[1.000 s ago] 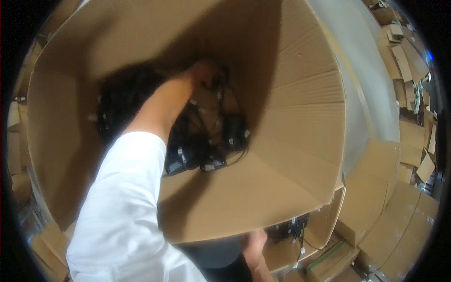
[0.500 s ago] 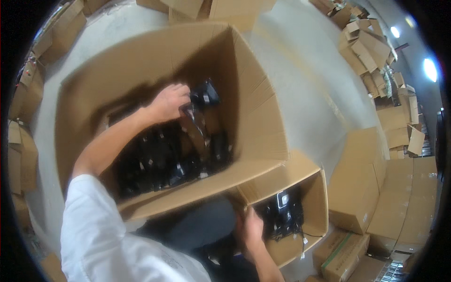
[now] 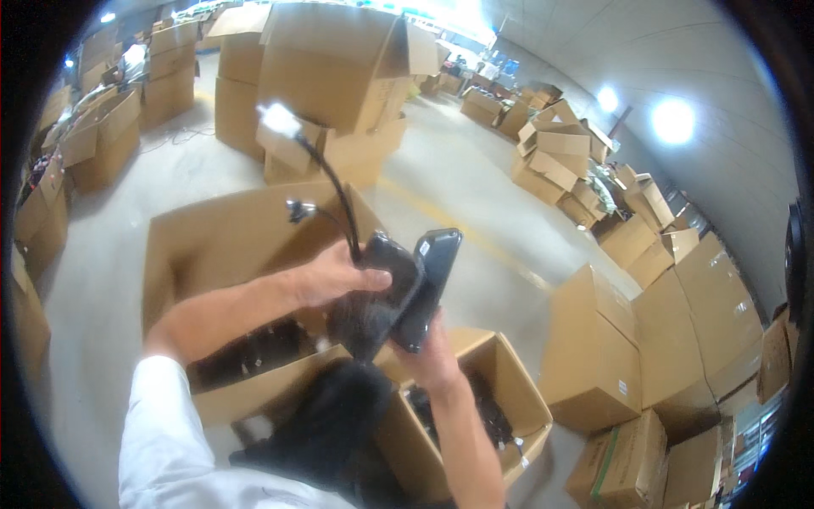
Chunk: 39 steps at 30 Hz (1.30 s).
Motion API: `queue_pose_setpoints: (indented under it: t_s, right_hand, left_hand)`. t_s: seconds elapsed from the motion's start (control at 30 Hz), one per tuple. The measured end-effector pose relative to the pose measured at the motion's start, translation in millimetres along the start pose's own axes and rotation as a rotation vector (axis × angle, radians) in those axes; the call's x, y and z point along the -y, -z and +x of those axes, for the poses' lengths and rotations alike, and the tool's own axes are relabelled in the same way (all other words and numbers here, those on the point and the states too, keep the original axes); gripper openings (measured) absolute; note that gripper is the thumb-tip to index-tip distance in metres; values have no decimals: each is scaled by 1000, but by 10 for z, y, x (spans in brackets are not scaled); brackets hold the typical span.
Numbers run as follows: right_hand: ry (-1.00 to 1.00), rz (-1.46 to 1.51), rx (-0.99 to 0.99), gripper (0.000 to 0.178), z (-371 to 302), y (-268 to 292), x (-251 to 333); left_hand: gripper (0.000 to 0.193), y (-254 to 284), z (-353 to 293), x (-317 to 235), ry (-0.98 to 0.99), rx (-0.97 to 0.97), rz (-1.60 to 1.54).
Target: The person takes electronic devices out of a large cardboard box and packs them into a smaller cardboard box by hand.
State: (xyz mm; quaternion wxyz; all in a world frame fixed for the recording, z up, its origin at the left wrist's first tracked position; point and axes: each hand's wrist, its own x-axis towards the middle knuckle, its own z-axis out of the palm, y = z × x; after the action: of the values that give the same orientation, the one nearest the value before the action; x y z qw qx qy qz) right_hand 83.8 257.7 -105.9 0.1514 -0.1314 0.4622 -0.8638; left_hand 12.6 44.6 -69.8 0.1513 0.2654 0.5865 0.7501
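Observation:
In front of my chest, my left hand (image 3: 337, 276) is closed around a flat black device (image 3: 392, 276), with the thumb across its face. From it a black cable (image 3: 333, 178) rises to a white plug (image 3: 280, 120), and a thinner lead ends in a small dark connector (image 3: 298, 209). A second slim black device (image 3: 431, 293) with rounded corners stands tilted in my right hand (image 3: 431, 356), which grips its lower end. Both devices are side by side, overlapping or nearly touching. Their exact kind does not show.
Below my left arm stands a large open carton (image 3: 229, 229) holding black items. A smaller carton (image 3: 521, 386) with black items and cables sits under my right forearm. Stacked boxes (image 3: 593, 348) rise at the right; more cartons (image 3: 331, 68) stand farther off.
My left hand has come up out of the large carton with a cabled device. My right hand has risen from the small carton holding another device. The view has tilted upward.

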Motion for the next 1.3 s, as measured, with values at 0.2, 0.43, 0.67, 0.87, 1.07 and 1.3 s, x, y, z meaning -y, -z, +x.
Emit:
queue_pose_setpoints:
  t_s: [0.2, 0.43, 0.67, 0.87, 1.07, 1.3]
  right_hand:
    - [152, 230, -196, 58, -784, 364, 323]
    - [353, -63, -646, 47, -1457, 579, 687]
    - [341, -534, -844, 32, -1641, 545, 608]
    - [460, -402, -848, 27, -1721, 303, 659]
    - [515, -564, -882, 28, -1807, 204, 555]
    - [776, -864, -781, 46, -1992, -271, 505]
  left_hand:
    - [44, -648, 35, 61, 3, 121, 77]
    - [32, -1126, 379, 102, -391, -306, 149]
    - [45, -1618, 134, 258, -1344, -157, 1239]
    - [47, -1670, 30, 490, -1394, 36, 1325]
    - [32, -1569, -7, 554, -1522, 113, 1335]
    - [29, -1475, -100, 578, -1532, 115, 1208]
